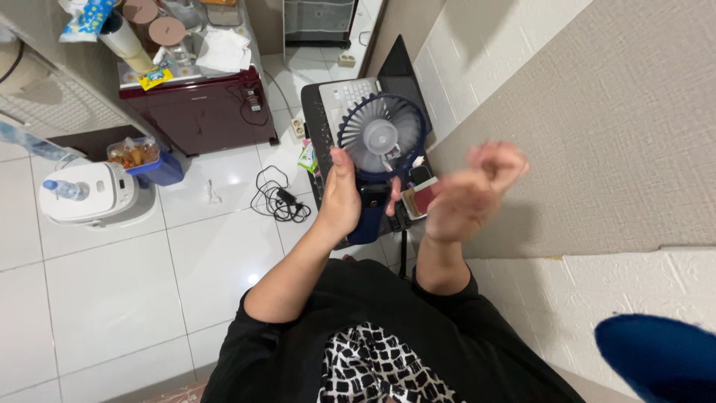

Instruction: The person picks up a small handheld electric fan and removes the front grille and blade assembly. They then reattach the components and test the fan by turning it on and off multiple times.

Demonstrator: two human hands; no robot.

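Observation:
A dark blue handheld fan with a round grille and pale blades is held upright in front of me. My left hand is wrapped around its handle, thumb up along the side. My right hand hovers to the right of the fan, blurred, with fingers curled loosely and nothing in it. Behind the fan a small black table carries a laptop with a white keyboard. A small reddish box shows between the two hands.
A dark red cabinet with jars and cloth on top stands at the back left. A white rice cooker and a blue tub sit on the tiled floor. Black cables lie near the table. A textured wall runs along the right.

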